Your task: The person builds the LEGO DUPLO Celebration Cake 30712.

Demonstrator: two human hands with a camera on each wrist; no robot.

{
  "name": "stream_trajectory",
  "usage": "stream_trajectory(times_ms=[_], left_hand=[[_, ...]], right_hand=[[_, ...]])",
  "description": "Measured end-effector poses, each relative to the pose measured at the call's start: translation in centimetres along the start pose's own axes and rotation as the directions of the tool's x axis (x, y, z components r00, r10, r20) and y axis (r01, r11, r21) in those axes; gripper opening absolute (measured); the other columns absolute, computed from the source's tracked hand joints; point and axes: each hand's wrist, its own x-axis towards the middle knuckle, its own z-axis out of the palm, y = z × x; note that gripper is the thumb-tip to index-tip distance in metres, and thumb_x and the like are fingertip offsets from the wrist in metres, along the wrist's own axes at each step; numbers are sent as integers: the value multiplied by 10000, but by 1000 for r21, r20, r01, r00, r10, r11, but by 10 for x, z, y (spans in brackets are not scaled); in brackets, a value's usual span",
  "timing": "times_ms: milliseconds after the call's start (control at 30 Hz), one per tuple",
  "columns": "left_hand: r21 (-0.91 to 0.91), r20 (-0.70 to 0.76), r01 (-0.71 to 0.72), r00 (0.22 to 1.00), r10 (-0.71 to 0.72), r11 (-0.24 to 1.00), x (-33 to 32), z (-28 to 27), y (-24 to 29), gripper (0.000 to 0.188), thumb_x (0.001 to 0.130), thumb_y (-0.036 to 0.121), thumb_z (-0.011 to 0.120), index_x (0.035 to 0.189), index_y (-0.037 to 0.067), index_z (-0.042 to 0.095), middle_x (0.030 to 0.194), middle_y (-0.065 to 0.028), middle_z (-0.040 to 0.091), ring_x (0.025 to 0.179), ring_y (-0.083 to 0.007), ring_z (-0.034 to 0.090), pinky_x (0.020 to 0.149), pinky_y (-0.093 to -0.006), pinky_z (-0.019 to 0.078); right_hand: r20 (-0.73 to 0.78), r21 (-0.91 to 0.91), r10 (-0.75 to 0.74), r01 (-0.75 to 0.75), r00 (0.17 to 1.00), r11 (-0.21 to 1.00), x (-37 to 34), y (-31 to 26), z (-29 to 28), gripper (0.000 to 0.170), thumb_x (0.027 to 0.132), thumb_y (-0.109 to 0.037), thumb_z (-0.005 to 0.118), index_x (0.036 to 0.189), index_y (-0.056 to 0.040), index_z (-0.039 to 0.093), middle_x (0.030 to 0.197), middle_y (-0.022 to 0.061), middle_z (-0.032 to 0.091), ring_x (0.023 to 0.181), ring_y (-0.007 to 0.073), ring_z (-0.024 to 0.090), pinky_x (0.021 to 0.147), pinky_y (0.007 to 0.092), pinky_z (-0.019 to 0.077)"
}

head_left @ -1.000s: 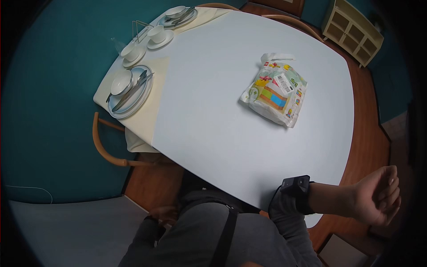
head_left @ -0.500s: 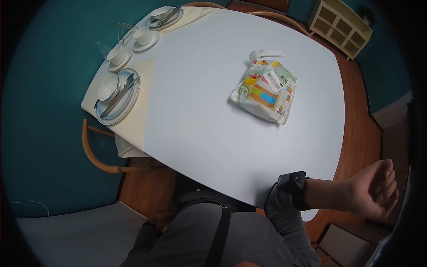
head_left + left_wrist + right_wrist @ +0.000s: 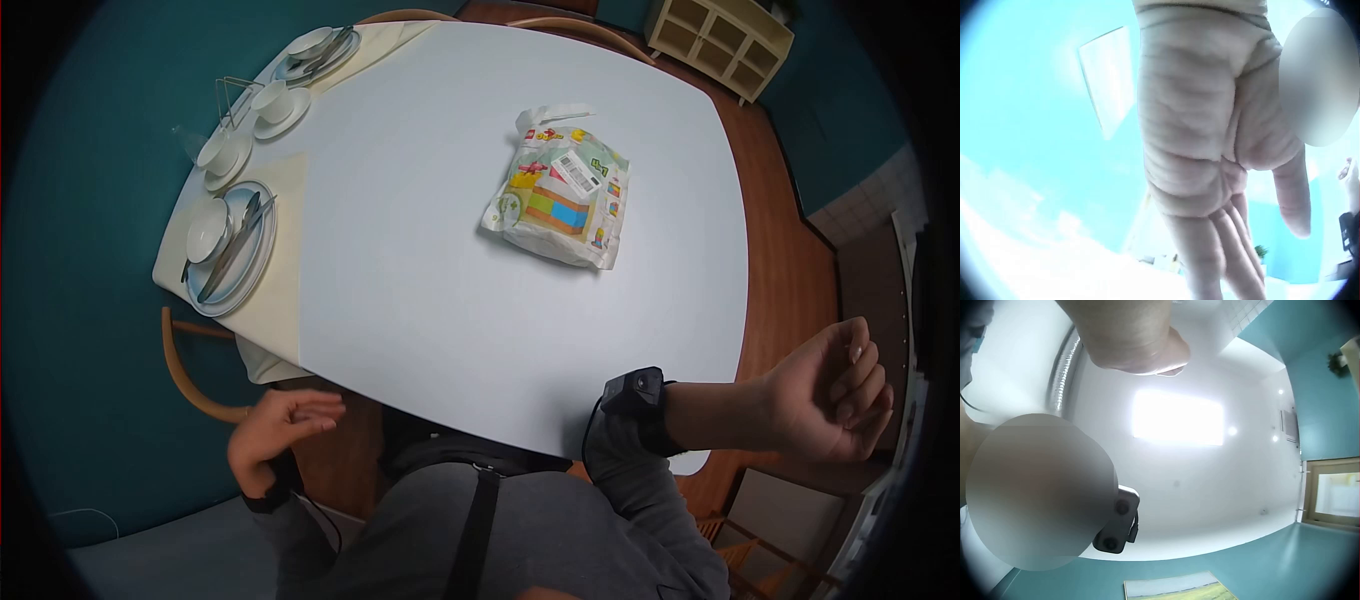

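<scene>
A printed plastic pack [image 3: 562,195] with toy-brick pictures and a barcode label lies on the white table [image 3: 420,270], in the head view. My left hand [image 3: 283,430] is off the table's near left edge, beside the chair, its fingers extended and nothing in them. The left wrist view shows the palm [image 3: 1188,119] with the thumb apart from the fingers. Past the table's right edge, my right hand [image 3: 832,395] is raised with fingers loosely curled and holds nothing. Only part of the right hand [image 3: 1141,347] enters the right wrist view, at its top.
On the left lie plates [image 3: 262,262] with a bowl [image 3: 208,230] and cutlery on a cream cloth [image 3: 285,300]. Cups on saucers [image 3: 272,102] and another place setting stand farther back. A wooden chair [image 3: 185,370] is at the left edge; a shelf cabinet [image 3: 715,40] stands behind.
My left hand has risen from low beside the body to near the chair, its fingers now extended. The head view has shifted, so table and pack appear farther left. The right hand keeps its pose.
</scene>
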Motion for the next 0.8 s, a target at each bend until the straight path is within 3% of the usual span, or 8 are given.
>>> stream_trajectory(times_ms=[133,333,433,467,533,667,733,800], left_hand=[[342,-89,-478,840,534,809,46,-11,91,556,792,20,710,1311,-21,514,1162,-174,653,1073,-255,635,939,-345,490],[625,16,-566,698,716,538,190,39,165,902,712,317,821,1438,56,354,1410,-192,462,1250,-361,501,996,-464,440],[785,18,-431,734,679,445,242,60,153,985,666,351,840,1431,8,323,1345,-221,518,1204,-386,530,992,-448,434],[781,33,-445,731,681,439,243,60,163,985,666,351,840,1431,8,323,1345,-221,518,1204,-386,530,992,-448,434],[670,225,-446,884,410,594,246,57,184,973,652,337,840,1399,-29,336,1246,-251,579,1160,-378,563,983,-410,441],[729,182,-375,913,366,573,252,66,191,913,656,325,832,1362,-27,373,1151,-256,627,1097,-363,603,944,-386,466],[757,180,-363,915,361,543,258,64,190,875,662,326,827,1336,-29,397,1140,-256,631,1062,-372,617,922,-394,478],[764,185,-373,908,375,527,256,63,189,858,673,326,818,1331,-31,400,1131,-252,636,1048,-373,622,915,-395,482]], right_hand=[[37,0,-19,19,999,1000,-1,-12,-2,253,838,-102,496,599,-142,424,469,-53,300,475,75,270,672,289,346],[299,-109,5,29,954,994,-13,-15,9,252,873,-154,470,622,-141,487,466,-55,288,470,72,270,678,289,355],[573,-235,173,-42,801,971,-3,13,-5,281,926,-270,412,955,-35,565,534,-9,335,479,98,308,627,302,363],[512,-304,230,-76,828,950,-10,29,-1,267,931,-242,444,970,-12,575,552,-11,376,489,87,336,601,278,366],[329,-616,416,-141,848,775,-17,49,5,137,913,-133,572,908,-2,613,705,-3,545,569,56,421,581,221,348],[197,-958,813,-70,548,279,-24,94,-38,280,904,-283,642,1016,-27,644,812,33,593,764,104,532,697,249,452],[65,-996,910,77,410,36,-34,106,-63,449,885,-375,640,1178,-38,589,1077,219,575,861,243,598,788,325,501],[72,-979,958,203,276,15,-48,112,-76,529,886,-382,631,1285,-56,510,1147,312,518,950,353,605,846,403,499]])
